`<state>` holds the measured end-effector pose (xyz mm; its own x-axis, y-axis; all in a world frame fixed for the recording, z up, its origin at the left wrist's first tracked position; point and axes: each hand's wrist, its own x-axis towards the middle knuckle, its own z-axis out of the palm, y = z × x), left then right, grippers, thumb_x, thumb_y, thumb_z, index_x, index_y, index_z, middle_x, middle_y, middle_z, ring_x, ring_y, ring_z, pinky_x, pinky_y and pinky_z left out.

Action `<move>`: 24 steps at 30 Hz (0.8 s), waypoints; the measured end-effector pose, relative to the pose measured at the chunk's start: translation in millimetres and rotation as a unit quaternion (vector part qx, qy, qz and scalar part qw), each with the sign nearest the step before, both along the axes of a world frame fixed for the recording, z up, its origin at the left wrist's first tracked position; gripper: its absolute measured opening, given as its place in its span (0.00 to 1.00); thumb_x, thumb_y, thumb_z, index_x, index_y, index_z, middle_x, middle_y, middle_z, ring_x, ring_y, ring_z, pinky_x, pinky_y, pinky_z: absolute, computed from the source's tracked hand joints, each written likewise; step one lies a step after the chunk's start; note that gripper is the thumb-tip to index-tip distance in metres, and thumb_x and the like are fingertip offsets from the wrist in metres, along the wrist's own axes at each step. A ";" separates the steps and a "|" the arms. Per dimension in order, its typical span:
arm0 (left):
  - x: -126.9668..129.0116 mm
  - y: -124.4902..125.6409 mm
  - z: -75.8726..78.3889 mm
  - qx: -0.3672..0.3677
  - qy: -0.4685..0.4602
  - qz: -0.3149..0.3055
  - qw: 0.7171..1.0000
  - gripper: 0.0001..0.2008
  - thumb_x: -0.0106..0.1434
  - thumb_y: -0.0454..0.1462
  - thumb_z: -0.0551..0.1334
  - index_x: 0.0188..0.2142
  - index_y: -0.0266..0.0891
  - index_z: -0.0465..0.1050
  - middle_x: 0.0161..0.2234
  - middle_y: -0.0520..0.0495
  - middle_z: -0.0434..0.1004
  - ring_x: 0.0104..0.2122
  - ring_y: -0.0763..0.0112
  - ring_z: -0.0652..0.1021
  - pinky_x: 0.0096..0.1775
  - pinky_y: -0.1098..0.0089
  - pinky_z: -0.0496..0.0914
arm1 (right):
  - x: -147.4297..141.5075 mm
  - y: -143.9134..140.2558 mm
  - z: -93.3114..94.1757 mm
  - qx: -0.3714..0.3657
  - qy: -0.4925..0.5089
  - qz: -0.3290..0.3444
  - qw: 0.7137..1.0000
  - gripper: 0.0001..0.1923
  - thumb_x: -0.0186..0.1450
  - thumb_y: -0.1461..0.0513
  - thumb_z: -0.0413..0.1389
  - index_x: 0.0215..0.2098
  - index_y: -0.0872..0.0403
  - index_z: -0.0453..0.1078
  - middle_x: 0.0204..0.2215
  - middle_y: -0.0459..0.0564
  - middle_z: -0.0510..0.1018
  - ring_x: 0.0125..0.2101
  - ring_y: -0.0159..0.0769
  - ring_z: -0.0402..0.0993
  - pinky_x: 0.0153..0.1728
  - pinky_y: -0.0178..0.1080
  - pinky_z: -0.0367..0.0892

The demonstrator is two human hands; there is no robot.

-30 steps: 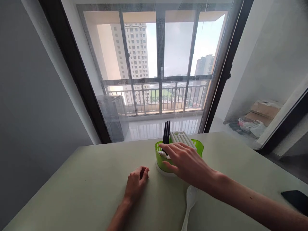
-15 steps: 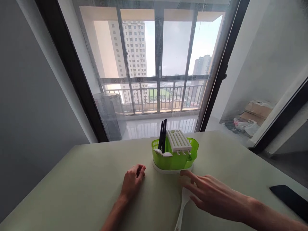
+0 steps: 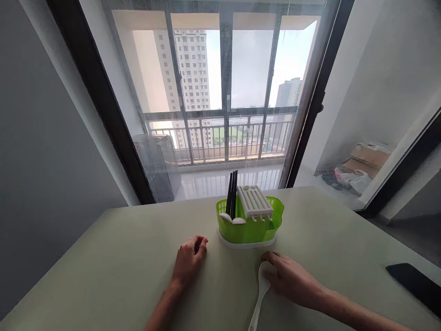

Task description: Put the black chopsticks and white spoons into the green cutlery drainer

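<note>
Resting on the pale green table point(image 3: 103, 257), head view: right hand point(image 3: 287, 278) lies fingers curled down over the bowl end of a white plastic spoon point(image 3: 259, 299), thumb & fingertips touching it; can't tell if the grip is really closed on it or just laid over, spoon looks flat on the table w/ handle running toward the near edge. Left hand point(image 3: 189, 259) sits loosely fisted, knuckles down on the table, holding nothing, apart from the spoon & just left of the green cutlery caddy point(image 3: 250, 227). Caddy stands on a white base tray just beyond both hands, near table centre; inside: black chopsticks point(image 3: 232, 200) upright in the left compartment, two white spoon ends point(image 3: 232, 219) at the rim beside them, a white slotted insert point(image 3: 255, 201) tilted up on the right part. Dark phone point(image 3: 415, 282) lies flat at the far right edge, well apart from the right hand. Behind the table: big glass door w/ balcony railing, high-rise blocks outside. Cardboard boxes & plastic bags point(image 3: 358, 170) on the floor at right, seen thru side glass.
</note>
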<state>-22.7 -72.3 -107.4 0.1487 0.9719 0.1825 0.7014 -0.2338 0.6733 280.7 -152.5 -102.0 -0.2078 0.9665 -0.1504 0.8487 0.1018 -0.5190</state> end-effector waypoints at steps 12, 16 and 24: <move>0.3 -0.4 -2.6 -0.002 0.004 0.003 1.000 0.20 0.71 0.50 0.52 0.37 0.42 0.77 0.30 0.49 0.81 0.32 0.64 0.78 0.36 0.68 0.66 | -27.8 -18.0 143.4 0.313 0.094 0.071 0.943 0.11 0.77 0.56 0.47 0.42 0.50 0.68 0.33 0.45 0.80 0.27 0.32 0.75 0.29 0.34 0.65; -0.1 -0.2 -3.5 -0.003 0.012 0.004 1.000 0.20 0.71 0.49 0.51 0.38 0.42 0.77 0.32 0.47 0.81 0.32 0.64 0.78 0.37 0.68 0.66 | -21.8 2.6 195.0 0.496 -0.021 0.015 0.868 0.14 0.77 0.53 0.47 0.43 0.53 0.68 0.25 0.44 0.78 0.19 0.30 0.71 0.21 0.32 0.57; -0.6 -0.9 -3.2 0.000 0.014 0.007 1.000 0.19 0.71 0.49 0.52 0.38 0.41 0.77 0.32 0.47 0.81 0.32 0.65 0.77 0.37 0.68 0.65 | -51.7 51.2 229.5 0.408 -0.253 0.000 0.878 0.11 0.76 0.60 0.47 0.40 0.55 0.69 0.28 0.48 0.81 0.21 0.33 0.73 0.23 0.34 0.49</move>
